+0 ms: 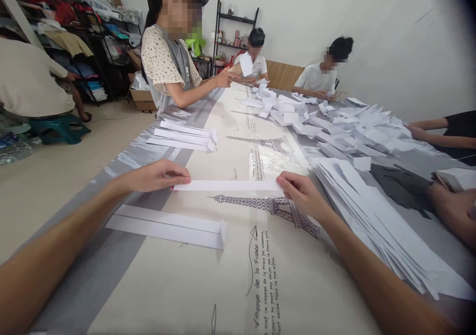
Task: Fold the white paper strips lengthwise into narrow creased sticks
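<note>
A narrow white paper strip is stretched level between my two hands, above the printed tablecloth. My left hand pinches its left end between thumb and fingers. At the right end, my right hand pinches it the same way. Nearer me on the left lies a wide folded white paper piece with a crease along it and a raised right end. Beyond my left hand rest several folded strips, their right ends turned up.
Long white sheets are stacked at the right, beside dark grey pieces. A heap of folded white papers covers the far right of the table. Several people sit or stand around, one person's hand at the right edge.
</note>
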Demonstrator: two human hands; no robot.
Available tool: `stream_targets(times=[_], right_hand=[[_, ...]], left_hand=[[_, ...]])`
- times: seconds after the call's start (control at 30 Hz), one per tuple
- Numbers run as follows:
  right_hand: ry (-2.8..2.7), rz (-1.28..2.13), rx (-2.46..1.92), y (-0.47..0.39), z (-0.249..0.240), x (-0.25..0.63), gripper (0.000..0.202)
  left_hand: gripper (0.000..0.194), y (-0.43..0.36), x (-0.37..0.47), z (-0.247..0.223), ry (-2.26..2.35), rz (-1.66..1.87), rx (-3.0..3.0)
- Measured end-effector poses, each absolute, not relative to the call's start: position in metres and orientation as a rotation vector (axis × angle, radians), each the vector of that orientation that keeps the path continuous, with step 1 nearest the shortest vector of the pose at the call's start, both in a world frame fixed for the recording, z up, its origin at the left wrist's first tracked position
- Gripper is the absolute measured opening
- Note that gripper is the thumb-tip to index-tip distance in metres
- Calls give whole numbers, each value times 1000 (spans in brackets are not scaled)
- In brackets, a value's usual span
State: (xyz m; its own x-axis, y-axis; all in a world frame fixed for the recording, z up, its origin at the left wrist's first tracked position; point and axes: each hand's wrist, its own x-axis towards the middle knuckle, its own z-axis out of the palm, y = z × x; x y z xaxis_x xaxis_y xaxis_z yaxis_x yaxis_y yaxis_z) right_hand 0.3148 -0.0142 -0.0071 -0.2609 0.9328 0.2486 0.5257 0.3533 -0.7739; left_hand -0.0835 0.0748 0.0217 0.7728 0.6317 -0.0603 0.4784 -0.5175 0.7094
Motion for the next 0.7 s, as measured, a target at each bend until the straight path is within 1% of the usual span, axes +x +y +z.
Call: stream_targets(times=[0.1,0.27,0.4,0.53,0.7], right_hand=[[-1865,716,-1276,-13,-10,315,40],[-1892,715,-1249,-16,-8,310,37],[-1931,735,-1230,-21,-3,302,35],[-1964,768,-1236,-26,-5,290,35],[-1940,802,-1234,-29,-10,278,34]], left_hand=[[35,78,-86,19,851,356,2218],[35,76,-86,24,834,317,2268],[30,67,-77,26,807,301,2356],[34,53,-60,18,799,281,2592],[26,40,-45,7,624,393,2950]])
